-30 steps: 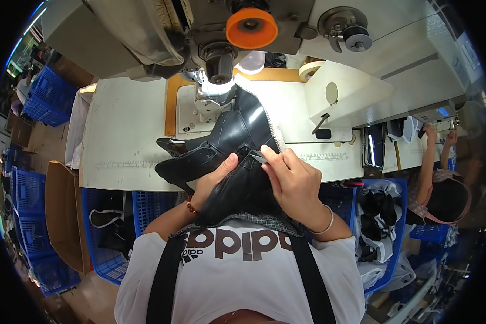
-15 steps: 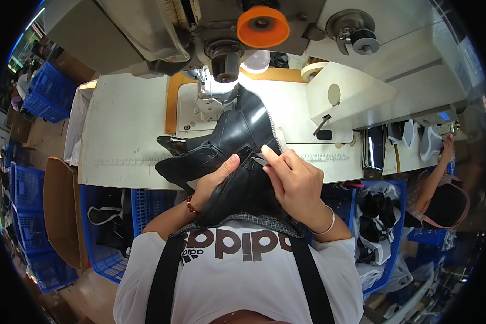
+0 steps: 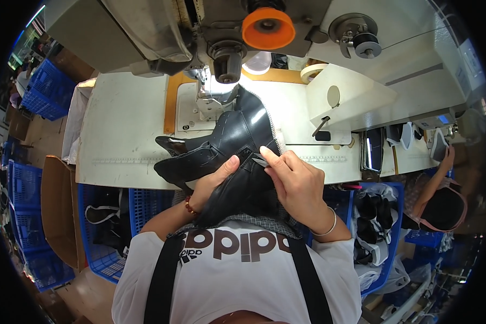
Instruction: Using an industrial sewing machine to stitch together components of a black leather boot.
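A glossy black leather boot upper [image 3: 247, 123] lies across the front of the sewing table, its far end by the sewing machine's presser foot area [image 3: 209, 101]. My left hand [image 3: 211, 184] is closed on its near side, thumb on top. In my right hand [image 3: 298, 186], pinched between thumb and fingers, is a pair of thread snips [image 3: 260, 160]; most of it is hidden by the hand. The pointed metal blades touch or hover just over a small stitched black patch on the upper; I cannot tell which. The upper's near part rests against my checked apron [image 3: 248, 217].
The machine head with an orange cup [image 3: 268, 28] overhangs the white table [image 3: 121, 127]. Blue baskets with black and white shoe parts stand at left [image 3: 103, 270] and right [image 3: 392, 270]. A cardboard box [image 3: 59, 210] is further left. Another person's arm [image 3: 432, 181] works at far right.
My hands and the boot upper keep almost the same place. The view has shifted slightly. At far right, the other person's hand and the white piece by it have moved a little.
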A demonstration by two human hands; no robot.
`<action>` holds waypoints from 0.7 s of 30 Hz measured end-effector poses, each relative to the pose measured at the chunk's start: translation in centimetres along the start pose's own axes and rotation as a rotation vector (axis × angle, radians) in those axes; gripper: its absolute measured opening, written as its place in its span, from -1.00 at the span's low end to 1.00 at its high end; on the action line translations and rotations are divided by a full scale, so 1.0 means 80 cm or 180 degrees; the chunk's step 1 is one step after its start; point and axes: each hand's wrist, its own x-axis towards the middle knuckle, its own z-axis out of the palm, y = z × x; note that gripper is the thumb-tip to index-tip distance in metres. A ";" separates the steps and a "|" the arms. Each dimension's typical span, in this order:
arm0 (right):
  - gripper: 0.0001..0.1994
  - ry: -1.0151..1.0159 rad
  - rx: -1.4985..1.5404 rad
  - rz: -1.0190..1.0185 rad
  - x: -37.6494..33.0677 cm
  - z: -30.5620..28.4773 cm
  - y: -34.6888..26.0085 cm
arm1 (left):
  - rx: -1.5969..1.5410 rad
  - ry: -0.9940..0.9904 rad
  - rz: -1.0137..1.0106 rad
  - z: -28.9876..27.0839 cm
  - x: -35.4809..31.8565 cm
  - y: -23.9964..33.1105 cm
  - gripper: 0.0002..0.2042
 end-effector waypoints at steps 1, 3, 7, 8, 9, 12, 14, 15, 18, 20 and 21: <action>-0.57 -0.0013 -0.0015 0.0010 0.000 0.000 -0.001 | 0.0081 0.0064 0.0011 0.000 0.000 0.000 -0.51; -0.57 -0.0020 -0.0061 0.0011 0.000 -0.001 -0.002 | 0.0157 0.0113 0.0035 0.001 0.000 -0.001 -0.50; -0.57 -0.0012 -0.0155 -0.0029 0.000 0.000 -0.002 | 0.0166 0.0143 0.0028 0.001 0.002 -0.001 -0.50; -0.56 0.0026 -0.0138 -0.0040 0.001 0.000 -0.002 | 0.0175 0.0172 0.0010 0.002 0.002 -0.001 -0.50; -0.57 0.0018 -0.0257 -0.0082 0.001 0.001 -0.002 | 0.0197 0.0183 0.0018 0.002 0.002 -0.001 -0.50; -0.57 0.0096 -0.0595 -0.0248 0.000 0.002 -0.003 | 0.0240 0.0214 0.0039 0.004 0.001 0.000 -0.50; -0.57 0.0124 -0.0901 -0.0396 -0.002 0.004 -0.004 | 0.0224 0.0126 0.0062 0.004 0.001 -0.001 -0.50; -0.57 0.0160 -0.0996 -0.0492 -0.003 0.005 -0.003 | 0.0243 0.0229 0.0059 0.004 0.001 -0.001 -0.50; -0.58 0.0323 -0.1074 -0.0685 -0.004 0.012 0.000 | 0.0236 0.0238 0.0052 0.003 0.001 -0.002 -0.50; -0.58 0.0530 -0.0932 -0.0765 -0.003 0.020 0.006 | 0.0173 0.0179 0.0027 0.000 0.001 -0.003 -0.50; -0.58 0.0568 -0.0841 -0.0717 -0.004 0.025 0.008 | 0.0149 0.0224 -0.0005 -0.001 0.001 -0.003 -0.50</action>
